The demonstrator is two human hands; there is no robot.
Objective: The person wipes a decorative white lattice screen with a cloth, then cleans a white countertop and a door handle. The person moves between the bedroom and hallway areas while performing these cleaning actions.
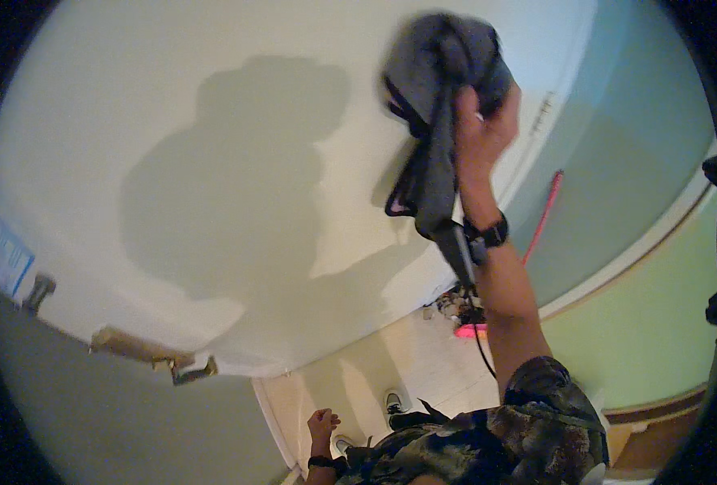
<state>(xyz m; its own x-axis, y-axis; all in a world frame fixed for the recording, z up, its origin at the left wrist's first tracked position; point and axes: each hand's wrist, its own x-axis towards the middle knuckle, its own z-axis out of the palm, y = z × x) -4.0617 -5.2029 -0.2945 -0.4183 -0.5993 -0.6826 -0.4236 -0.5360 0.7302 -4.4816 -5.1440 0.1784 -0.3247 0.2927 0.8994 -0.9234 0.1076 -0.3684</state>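
My right hand (486, 130) is raised in front of a white door and grips a dark grey fabric item (434, 66), blurred, with black edging. A grey strap (437, 182) hangs from the fabric beside my wrist, and a thin black cord (483, 345) trails below. Whether the item is a bag or a garment, I cannot tell. Low in the view, my left hand (323, 422) hangs by my side, its fingers curled with nothing visible in them. Both wrists wear dark bands.
The white door (273, 254) carries a lever handle (193, 371) and a brass-coloured latch plate (134, 345). A pink broom handle (543, 212) leans against the green wall (625, 212). Debris (455, 303) lies by a pink dustpan (470, 331). My shoes (393, 400) stand on pale floor.
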